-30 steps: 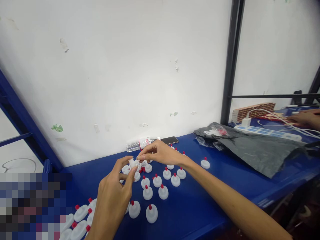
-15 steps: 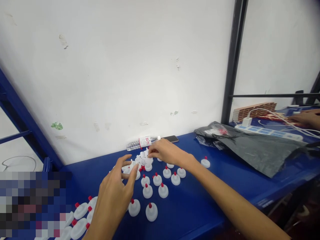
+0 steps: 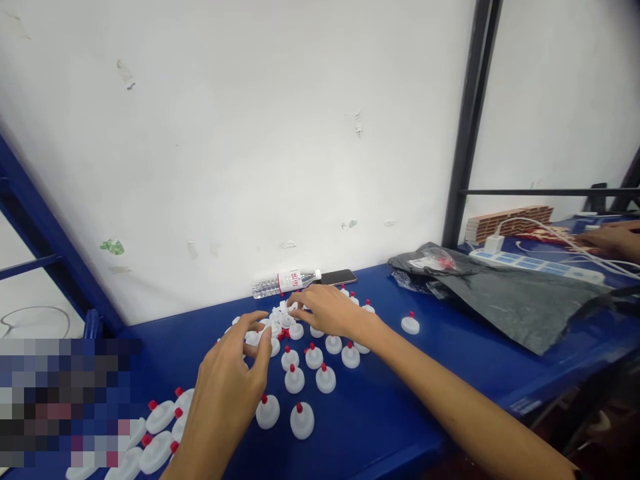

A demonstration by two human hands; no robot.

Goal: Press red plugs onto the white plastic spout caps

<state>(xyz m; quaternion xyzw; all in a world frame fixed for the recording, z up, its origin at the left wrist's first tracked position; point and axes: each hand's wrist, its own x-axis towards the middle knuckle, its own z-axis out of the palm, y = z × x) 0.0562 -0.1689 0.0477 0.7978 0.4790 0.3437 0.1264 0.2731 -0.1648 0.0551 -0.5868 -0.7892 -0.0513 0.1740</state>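
Note:
White round caps with red tips (image 3: pixel 302 421) stand in loose rows on the blue table. Behind them is a heap of white plastic pieces (image 3: pixel 286 321), with some red ones at its foot. My left hand (image 3: pixel 233 367) hovers at the left side of the heap, thumb and fingers curved but apart, and white caps show through the gap. Over the heap's right side reaches my right hand (image 3: pixel 327 310), its fingertips among the white pieces. Its thumb and fingers look slightly apart, and I see nothing held between them. The hand and wrist cover some caps.
A water bottle (image 3: pixel 287 283) lies against the wall beside a dark phone (image 3: pixel 339 277). One cap (image 3: pixel 411 324) stands alone to the right. Farther right are a grey plastic bag (image 3: pixel 520 300), a power strip (image 3: pixel 545 265) with cables, and another person's hand (image 3: pixel 613 239). More caps (image 3: pixel 156 452) fill the lower left.
My right hand has shifted slightly left and lower over the heap, and its fingers look more spread. Caps behind it now show. My left hand has hardly moved.

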